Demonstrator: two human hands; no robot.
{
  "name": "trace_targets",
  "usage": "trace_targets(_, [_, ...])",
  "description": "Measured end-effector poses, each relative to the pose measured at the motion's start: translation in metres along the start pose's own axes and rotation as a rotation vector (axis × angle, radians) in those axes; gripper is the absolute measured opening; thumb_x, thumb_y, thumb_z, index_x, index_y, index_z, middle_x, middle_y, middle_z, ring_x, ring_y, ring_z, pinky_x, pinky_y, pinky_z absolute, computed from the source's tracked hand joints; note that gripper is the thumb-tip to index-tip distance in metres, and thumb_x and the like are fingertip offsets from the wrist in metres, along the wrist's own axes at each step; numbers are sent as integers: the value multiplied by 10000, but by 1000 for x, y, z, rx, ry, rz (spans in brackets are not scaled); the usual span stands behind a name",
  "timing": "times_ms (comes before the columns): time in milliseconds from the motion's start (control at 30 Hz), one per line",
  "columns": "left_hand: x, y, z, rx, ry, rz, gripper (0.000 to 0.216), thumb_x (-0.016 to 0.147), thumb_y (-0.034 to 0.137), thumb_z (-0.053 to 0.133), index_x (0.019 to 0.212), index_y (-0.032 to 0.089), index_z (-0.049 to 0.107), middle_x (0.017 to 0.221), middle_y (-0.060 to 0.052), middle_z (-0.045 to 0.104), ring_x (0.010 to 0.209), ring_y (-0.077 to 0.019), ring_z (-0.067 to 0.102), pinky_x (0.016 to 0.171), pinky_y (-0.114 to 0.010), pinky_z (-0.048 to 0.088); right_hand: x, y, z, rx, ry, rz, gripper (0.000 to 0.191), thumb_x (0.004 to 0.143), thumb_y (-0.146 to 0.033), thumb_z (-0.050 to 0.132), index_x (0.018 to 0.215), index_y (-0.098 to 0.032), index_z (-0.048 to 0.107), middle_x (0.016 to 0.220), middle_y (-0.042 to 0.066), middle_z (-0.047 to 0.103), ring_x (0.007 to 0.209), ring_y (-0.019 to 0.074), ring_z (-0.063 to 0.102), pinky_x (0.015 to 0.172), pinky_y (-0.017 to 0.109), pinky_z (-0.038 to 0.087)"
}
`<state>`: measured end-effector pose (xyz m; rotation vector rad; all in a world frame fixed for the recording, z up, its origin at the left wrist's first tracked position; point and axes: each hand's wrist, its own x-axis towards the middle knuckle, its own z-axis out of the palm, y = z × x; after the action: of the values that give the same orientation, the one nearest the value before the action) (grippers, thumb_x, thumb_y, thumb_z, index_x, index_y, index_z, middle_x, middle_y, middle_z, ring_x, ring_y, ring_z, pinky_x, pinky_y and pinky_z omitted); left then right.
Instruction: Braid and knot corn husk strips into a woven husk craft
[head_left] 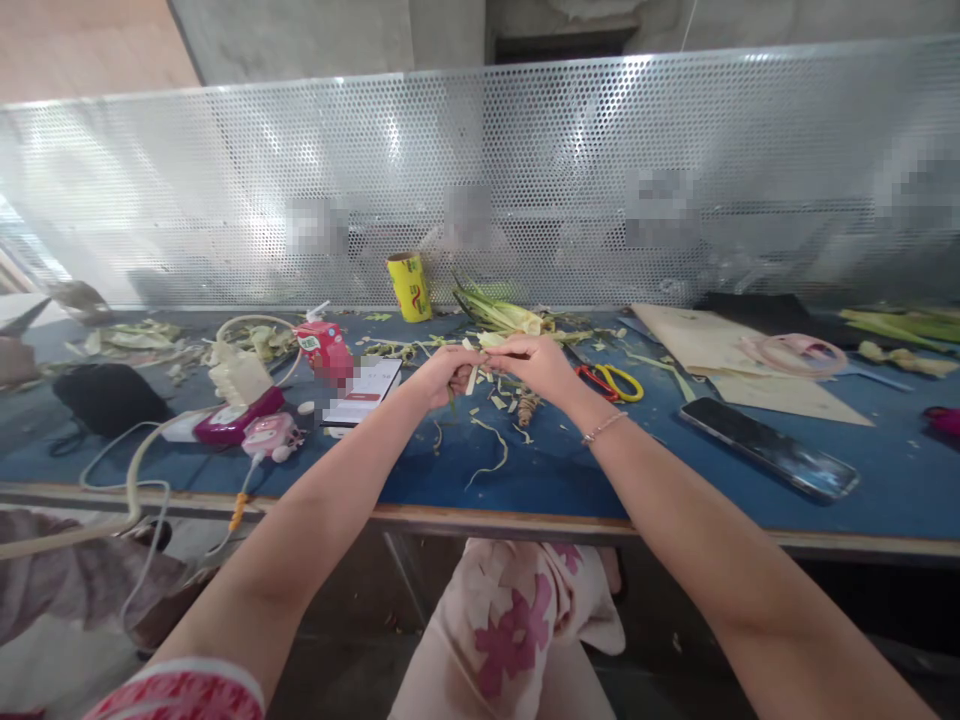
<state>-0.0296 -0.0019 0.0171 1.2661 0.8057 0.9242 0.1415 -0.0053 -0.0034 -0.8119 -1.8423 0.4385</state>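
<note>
My left hand (444,374) and my right hand (534,364) meet above the middle of the blue table (570,480). Both are closed on a thin pale green leaf strip (480,362) held between them. The left fingers pinch its lower end. The right fingers grip its upper end. Leaf scraps (491,440) lie on the table just below the hands. A bundle of green leaves (499,315) lies behind them.
Red and yellow scissors (611,382) lie right of the hands, a dark phone (769,447) further right. A yellow cup (409,286) stands at the back. A red drink carton (322,347), a white card (364,393), pink gadgets (247,425) and cables sit left. Perforated metal screen (525,170) behind.
</note>
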Motion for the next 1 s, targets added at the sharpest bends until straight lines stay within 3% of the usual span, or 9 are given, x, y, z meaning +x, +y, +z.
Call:
trace_targets(200, [0,0,2,-10,-32,6,476,620,202,724,428,178,290,359,88,228,318,-11,203,356,-180,145,1,2,-2,68,-14,22,251,718,-437,705,863,-239,759,781,36,697,712,162,623,700,337,513])
trace_targets(400, [3,-2,1,-34,-34,23,472,626,231,748,440,167,319,380,85,257,329,-5,204,365,-177,132,2,-1,0,74,28,144,258,722,-426,697,813,-191,753,707,48,695,624,160,606,625,319,496])
trace_targets(533, [3,-4,2,16,-46,65,444,628,278,760,446,156,374,388,84,269,342,-7,204,382,-188,135,1,-4,-1,-73,42,102,187,772,-347,653,734,-182,732,661,35,678,627,154,599,622,296,469])
trace_targets(633, [4,-6,1,147,-27,142,341,643,312,744,492,134,496,383,89,259,359,-17,193,405,-199,139,1,-6,-3,-266,14,-26,165,797,-256,616,683,-186,712,674,34,669,676,154,593,667,293,446])
trace_targets(767, [7,-7,-3,443,-18,317,229,656,328,718,602,125,627,415,64,352,407,-47,281,444,-212,185,1,-10,-8,-360,-72,-100,171,809,-183,570,700,-191,701,704,40,656,702,159,572,690,301,421])
trace_targets(1000, [4,-4,-8,989,-17,643,141,735,217,602,607,168,637,559,10,523,555,-99,405,557,-216,285,1,-7,-11,-335,-220,-33,145,775,-158,534,684,-174,645,626,6,562,612,128,478,607,278,342])
